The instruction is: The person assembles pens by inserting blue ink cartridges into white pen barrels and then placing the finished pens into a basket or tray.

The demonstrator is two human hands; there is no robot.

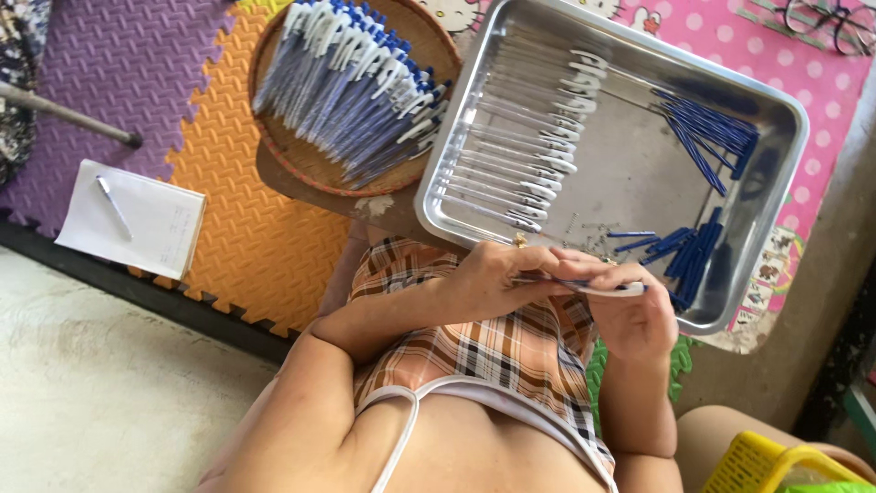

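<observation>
My left hand point(493, 277) and my right hand point(636, 318) meet over my lap and together hold one pen point(610, 288), a clear barrel with a white clip and a blue tip. Just beyond them is a steel tray point(776, 196). It holds a row of clear pen barrels with white clips point(525, 151) on its left and two loose heaps of blue refills point(707, 128) point(686, 256) on its right. A round woven basket point(301, 160) to the tray's left is piled with finished blue and white pens point(351, 87).
A white notepad point(146, 224) with a pen point(114, 207) on it lies on the orange and purple foam mat point(242, 237) at left. A metal rod point(68, 114) crosses the purple part. Spectacles point(835, 23) lie at top right. A yellow basket point(762, 461) is at bottom right.
</observation>
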